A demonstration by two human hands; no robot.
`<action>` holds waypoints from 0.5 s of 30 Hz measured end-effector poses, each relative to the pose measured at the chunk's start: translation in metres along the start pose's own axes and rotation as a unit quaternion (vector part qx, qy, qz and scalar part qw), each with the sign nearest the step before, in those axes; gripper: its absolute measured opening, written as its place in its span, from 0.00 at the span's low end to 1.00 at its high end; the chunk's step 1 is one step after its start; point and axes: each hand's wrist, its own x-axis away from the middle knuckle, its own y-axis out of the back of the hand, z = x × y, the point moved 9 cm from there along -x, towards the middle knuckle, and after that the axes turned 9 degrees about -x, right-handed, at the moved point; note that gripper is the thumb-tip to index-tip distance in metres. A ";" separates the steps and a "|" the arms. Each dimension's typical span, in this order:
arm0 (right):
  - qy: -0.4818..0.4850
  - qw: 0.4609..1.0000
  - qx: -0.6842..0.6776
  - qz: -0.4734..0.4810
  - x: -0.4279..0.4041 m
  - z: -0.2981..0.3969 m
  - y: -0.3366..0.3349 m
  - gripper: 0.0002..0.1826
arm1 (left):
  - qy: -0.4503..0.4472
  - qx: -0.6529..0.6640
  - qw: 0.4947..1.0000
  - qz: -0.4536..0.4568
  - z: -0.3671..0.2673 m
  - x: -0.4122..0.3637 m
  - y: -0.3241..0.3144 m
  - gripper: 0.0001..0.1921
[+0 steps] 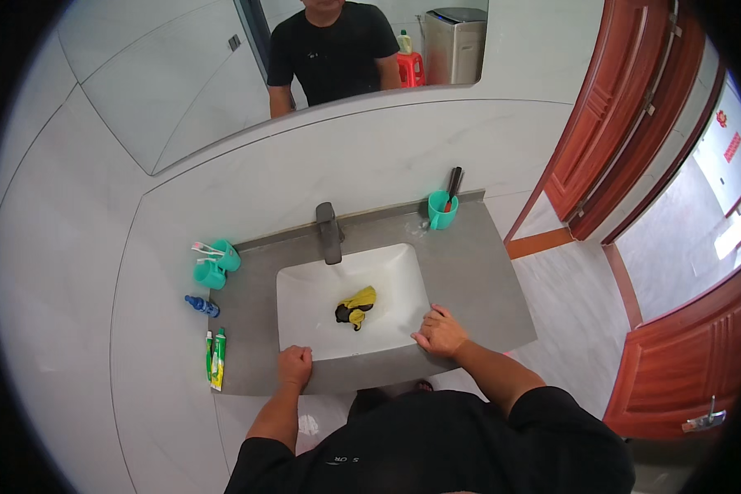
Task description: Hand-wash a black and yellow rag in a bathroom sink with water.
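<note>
A crumpled yellow and black cloth [357, 307] lies in the white washbasin [309, 290], below a dark grey faucet [329, 233]. My left hand [295, 365] rests with curled fingers on the basin's near left corner, apart from the cloth. At the near right corner, my right hand [441, 332] rests on the rim and the grey countertop [481, 284], its fingers partly bent and its thumb apart. No object shows in either hand. The underside of both hands is hidden.
Teal cups [210, 273] with toothbrushes, a blue bottle [202, 305] and toothpaste tubes [219, 358] line the counter's left edge. Another teal cup [443, 210] holding dark-handled items stands back right. A mirror [370, 55] hangs above; red-brown doors [599, 105] are at right.
</note>
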 end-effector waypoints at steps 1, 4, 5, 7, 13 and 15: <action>-0.002 1.000 -0.009 -0.007 0.001 0.000 0.000 0.23 | 0.001 0.001 1.000 0.004 -0.003 -0.001 0.000 0.13; -0.007 1.000 0.008 -0.019 0.002 -0.001 0.001 0.23 | -0.006 -0.038 0.999 0.011 -0.006 -0.003 0.000 0.13; -0.007 1.000 0.006 -0.017 0.001 -0.001 0.001 0.23 | -0.006 -0.048 0.999 0.018 -0.006 -0.004 -0.001 0.14; -0.022 1.000 -0.004 0.021 -0.001 -0.003 -0.002 0.19 | -0.007 -0.059 0.998 0.026 0.000 -0.001 -0.006 0.14; -0.002 1.000 0.004 -0.025 0.002 0.000 0.003 0.18 | 0.001 -0.047 0.997 0.055 0.003 -0.001 -0.014 0.14; -0.005 1.000 0.004 -0.018 -0.001 -0.004 0.002 0.18 | -0.013 -0.051 0.998 0.024 0.000 -0.005 -0.010 0.14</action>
